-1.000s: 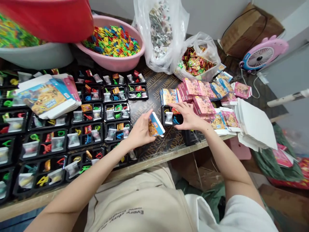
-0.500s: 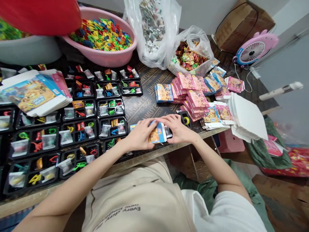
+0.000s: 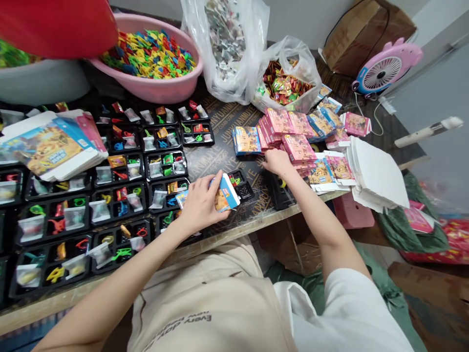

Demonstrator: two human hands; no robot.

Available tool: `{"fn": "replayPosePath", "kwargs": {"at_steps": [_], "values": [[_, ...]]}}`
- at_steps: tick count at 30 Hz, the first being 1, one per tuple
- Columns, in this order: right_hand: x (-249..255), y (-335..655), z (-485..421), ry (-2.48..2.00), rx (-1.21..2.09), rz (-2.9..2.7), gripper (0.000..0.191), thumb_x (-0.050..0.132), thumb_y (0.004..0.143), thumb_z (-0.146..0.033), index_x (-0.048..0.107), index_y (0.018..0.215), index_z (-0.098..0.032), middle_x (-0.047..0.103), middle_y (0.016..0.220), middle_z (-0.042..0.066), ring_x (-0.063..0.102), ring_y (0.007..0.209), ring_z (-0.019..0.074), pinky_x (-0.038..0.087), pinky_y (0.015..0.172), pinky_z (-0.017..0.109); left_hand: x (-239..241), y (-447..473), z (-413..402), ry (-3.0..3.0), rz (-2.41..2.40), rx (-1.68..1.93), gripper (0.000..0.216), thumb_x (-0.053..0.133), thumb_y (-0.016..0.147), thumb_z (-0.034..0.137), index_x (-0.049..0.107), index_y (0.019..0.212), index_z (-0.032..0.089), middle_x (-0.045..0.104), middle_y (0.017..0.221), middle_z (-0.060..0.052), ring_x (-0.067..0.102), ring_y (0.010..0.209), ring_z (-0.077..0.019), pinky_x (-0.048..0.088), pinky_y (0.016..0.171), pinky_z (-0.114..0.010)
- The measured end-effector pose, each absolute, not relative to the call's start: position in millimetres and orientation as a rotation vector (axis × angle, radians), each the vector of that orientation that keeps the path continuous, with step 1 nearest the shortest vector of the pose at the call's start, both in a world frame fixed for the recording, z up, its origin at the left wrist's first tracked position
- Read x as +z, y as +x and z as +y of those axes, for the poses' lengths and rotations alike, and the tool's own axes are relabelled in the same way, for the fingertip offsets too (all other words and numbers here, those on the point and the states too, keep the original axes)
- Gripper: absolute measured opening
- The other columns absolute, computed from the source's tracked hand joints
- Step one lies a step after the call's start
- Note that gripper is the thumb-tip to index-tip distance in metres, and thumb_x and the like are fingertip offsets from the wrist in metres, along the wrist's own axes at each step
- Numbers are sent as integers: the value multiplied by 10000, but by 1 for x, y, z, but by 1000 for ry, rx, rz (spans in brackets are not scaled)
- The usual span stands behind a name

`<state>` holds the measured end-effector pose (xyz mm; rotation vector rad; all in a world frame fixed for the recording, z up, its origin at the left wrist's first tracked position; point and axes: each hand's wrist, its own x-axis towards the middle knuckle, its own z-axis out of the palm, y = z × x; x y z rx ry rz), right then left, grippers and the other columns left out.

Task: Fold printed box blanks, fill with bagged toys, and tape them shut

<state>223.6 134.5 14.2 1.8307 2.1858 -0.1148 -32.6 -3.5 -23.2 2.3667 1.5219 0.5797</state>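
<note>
My left hand [image 3: 201,201] is wrapped over a small blue printed box [image 3: 224,194] near the table's front edge. Out of the box's right end sticks a black compartment tray [image 3: 246,189] with a green piece and other small items. Beside the left corner of the pink box stack, my right hand [image 3: 277,162] hangs over the table with its fingers curled together and pointing left. Whatever those fingers hold, if anything, is hidden. Under the right wrist lies another black tray [image 3: 281,194] with a yellow piece partly showing.
Rows of filled black trays [image 3: 120,208] cover the left side, with flat printed cartons [image 3: 54,146] on top. Pink boxes [image 3: 298,148] and a blue box [image 3: 246,141] stand to the right. Behind are a pink basin [image 3: 183,90], plastic bags [image 3: 252,54] of packets and a fan [image 3: 381,76].
My right hand has left the blue box and moved up and right towards the pink stack. My left hand and the box have shifted left, and the tray now shows at the box's end.
</note>
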Motion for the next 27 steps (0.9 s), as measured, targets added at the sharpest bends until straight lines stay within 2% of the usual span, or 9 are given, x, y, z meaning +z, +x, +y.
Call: {"fn": "replayPosePath", "kwargs": {"at_steps": [5,9,12,14,17,18,20,24,27], "values": [[-10,204,163,1832,-116,1985,380,760,751,-202,743,1114,-93,718,1158,263,697,1088,375,530,877,445,-27,-29,-5,2323,1583,625,1076,745,680,431,202,1564,147,483,1372,-221,492,1223,-403,411,984,-511],[-2,200,164,1857,-103,1999,337,716,780,-149,740,1106,-65,720,1132,282,702,1075,385,537,875,452,-29,-31,-4,2263,1647,628,1080,749,674,432,202,1566,161,482,1385,-214,495,1224,-402,412,985,-518],[19,207,154,1907,-135,2179,246,655,849,-182,752,1045,-72,741,1057,258,709,1044,347,533,865,415,-29,-34,-2,2218,1693,583,1073,750,671,443,222,1559,153,484,1392,-216,497,1216,-407,419,967,-520],[33,211,140,1956,-472,2439,213,635,880,-262,766,929,-102,765,901,190,730,872,280,541,782,373,-29,-35,0,2202,1715,554,1048,744,679,441,242,1552,146,488,1390,-219,498,1208,-408,419,960,-520],[39,210,109,1918,-1315,2648,303,665,849,-433,754,845,-143,743,739,87,660,623,176,514,625,307,-31,-33,2,2186,1738,555,1037,745,681,446,251,1548,163,496,1383,-208,504,1198,-398,417,961,-514],[37,207,98,1915,-1504,2644,332,677,827,-472,750,846,-149,737,729,70,637,597,158,500,599,294,-31,-32,2,2178,1741,566,1045,750,676,453,249,1548,168,497,1381,-204,507,1195,-395,419,960,-512],[27,199,77,1972,-1673,2636,354,697,791,-503,746,831,-155,722,717,49,611,595,143,482,591,282,-33,-30,3,2158,1731,597,1069,762,666,467,239,1551,174,498,1377,-198,513,1194,-390,426,956,-507],[5,190,53,2167,-1498,2730,287,776,723,-452,747,791,-174,660,716,18,541,604,124,460,598,278,-35,-27,1,2106,1692,611,1102,777,657,478,220,1558,176,506,1360,-188,515,1216,-383,436,964,-500],[-2,194,49,2334,-1368,2789,393,840,661,-428,754,965,-194,668,932,56,567,709,145,473,603,276,-32,-25,-1,2103,1700,572,1091,773,662,471,230,1555,157,494,1378,-205,502,1239,-394,429,982,-512]]}}
